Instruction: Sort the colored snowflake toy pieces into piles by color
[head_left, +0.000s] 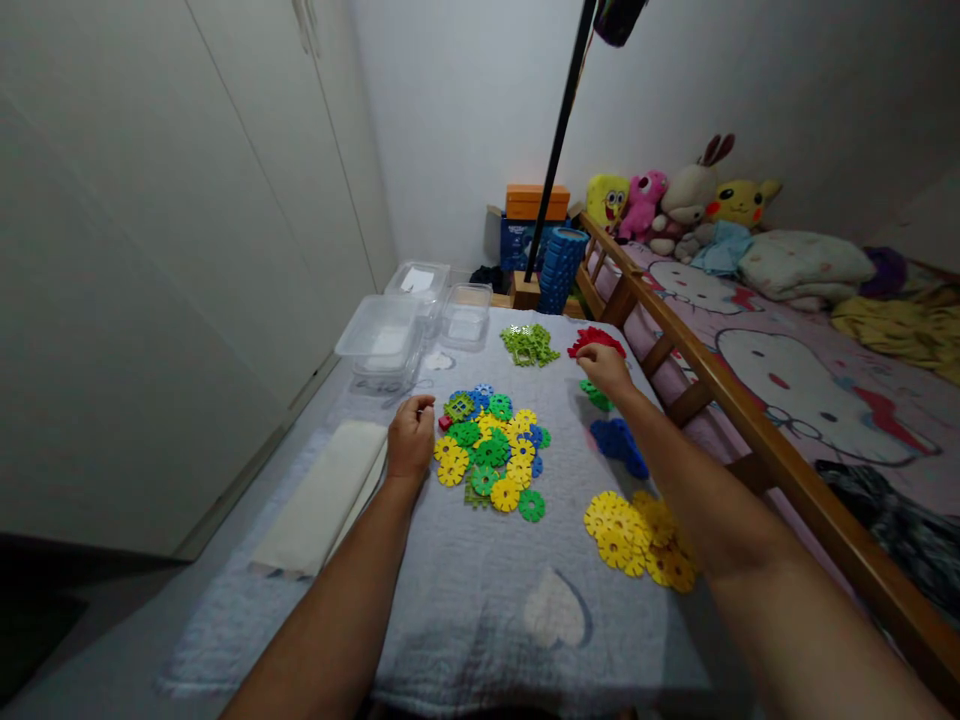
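My left hand [411, 437] rests on the cloth at the left edge of a mixed pile of snowflake discs [491, 450] in yellow, green and blue. Its fingers are curled together, with nothing visible in them. A small red block [445, 423] lies just right of it, near a light green window-shaped piece [460, 405]. Farther off, my right hand [606, 372] hovers by the heap of red pieces [600, 340], fingertips pinched; what they hold, if anything, is too small to tell. Below it lie green discs [595, 394], blue discs [616, 443] and yellow discs [619, 530].
A heap of light green pieces [529, 344] sits at the far side. Clear plastic boxes [386, 340] stand at the back left, and a folded cream cloth [322, 500] lies left. A wooden bed rail [675, 360] runs along the right. Behind the table rises a black pole [559, 150].
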